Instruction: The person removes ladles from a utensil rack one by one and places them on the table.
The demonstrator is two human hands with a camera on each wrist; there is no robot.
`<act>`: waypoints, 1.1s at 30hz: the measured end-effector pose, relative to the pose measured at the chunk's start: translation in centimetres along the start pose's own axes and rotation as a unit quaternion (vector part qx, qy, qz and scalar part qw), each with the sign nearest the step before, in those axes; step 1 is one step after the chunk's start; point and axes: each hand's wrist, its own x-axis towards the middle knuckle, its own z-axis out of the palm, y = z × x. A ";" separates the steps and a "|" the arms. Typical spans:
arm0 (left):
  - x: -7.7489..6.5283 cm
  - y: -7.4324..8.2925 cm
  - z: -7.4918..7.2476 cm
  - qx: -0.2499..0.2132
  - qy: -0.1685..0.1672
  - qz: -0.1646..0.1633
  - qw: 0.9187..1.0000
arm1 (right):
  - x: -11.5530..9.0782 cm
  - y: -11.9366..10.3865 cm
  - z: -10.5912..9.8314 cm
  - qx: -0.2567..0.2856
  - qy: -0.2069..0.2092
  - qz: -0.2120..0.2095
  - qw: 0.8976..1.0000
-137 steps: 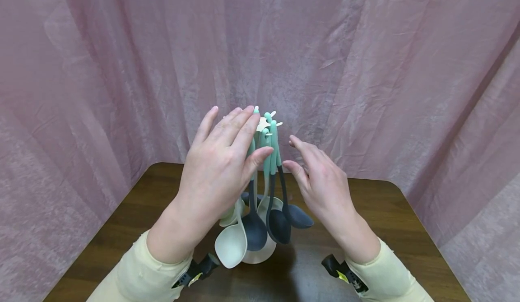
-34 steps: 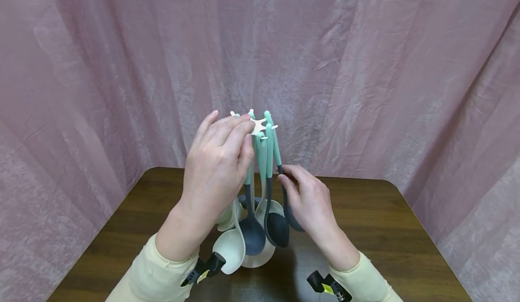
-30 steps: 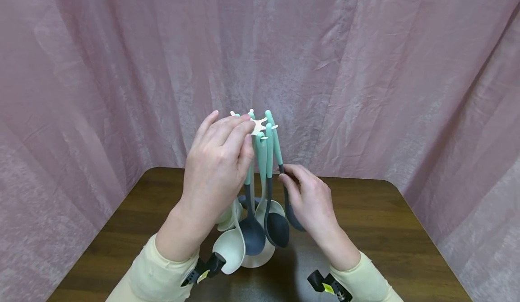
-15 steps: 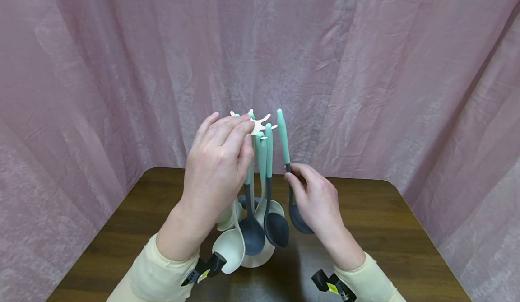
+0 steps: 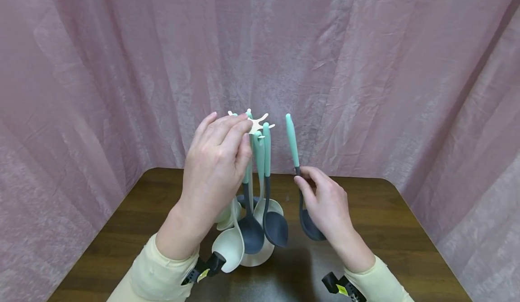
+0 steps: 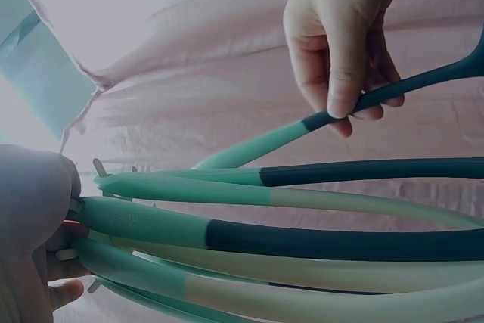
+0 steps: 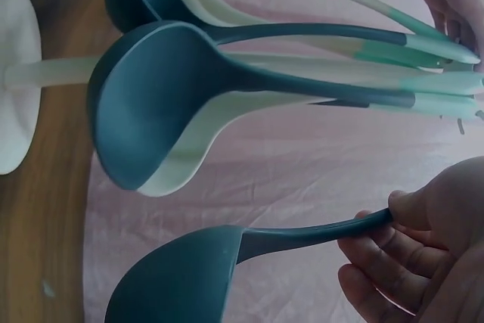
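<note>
Right of the rack (image 5: pixel 255 126), apart from it: dark ladle (image 5: pixel 294 151) with green handle, near upright, bowl down. Right hand (image 5: pixel 327 202) nearer, thumb and fingers pinching its shaft; left hand (image 5: pixel 217 157) grips the rack top, fingers curled.

Two bare hands, pale-yellow sleeves and black wrist cameras.
The left hand (image 5: pixel 217 157) and right hand (image 5: pixel 327 200) were ungloved, each emerging from a plain sleeve: the left sleeve (image 5: pixel 158 266) and right sleeve (image 5: pixel 375 281) were of the same light, creamy yellow cloth, softly creased and rounded into thick cuffs at the wrists. Against the left cuff sat a left wrist camera (image 5: pixel 211 263), matte black, with a stubby, rounded barrel and a bright yellow label on its body. The right wrist camera (image 5: pixel 331 281) matched it in black, also with a stubby barrel and a yellow patch; any lettering was too small to read.
</note>
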 end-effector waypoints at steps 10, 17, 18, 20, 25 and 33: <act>0.0 0.0 0.2 0.001 0.010 -0.007 1.000 | -0.8 1.4 -0.2 -0.037 -0.017 -0.006 0.999; 0.1 0.0 0.4 0.001 0.018 -0.004 1.000 | -1.7 2.6 -0.5 -0.058 -0.019 0.004 0.998; 0.1 0.0 0.4 0.002 0.019 -0.004 1.000 | -1.8 2.7 -0.5 -0.058 -0.020 0.005 0.998; 0.1 0.0 0.5 0.002 0.022 -0.003 1.000 | -2.0 3.0 -0.6 -0.060 -0.020 0.007 0.998; 0.0 0.1 0.5 0.000 0.023 -0.006 1.000 | -2.5 3.8 -0.8 -0.065 -0.026 0.012 0.997; -0.1 0.0 0.6 -0.006 0.020 -0.010 1.000 | -2.9 4.7 -1.1 -0.075 -0.037 0.020 0.996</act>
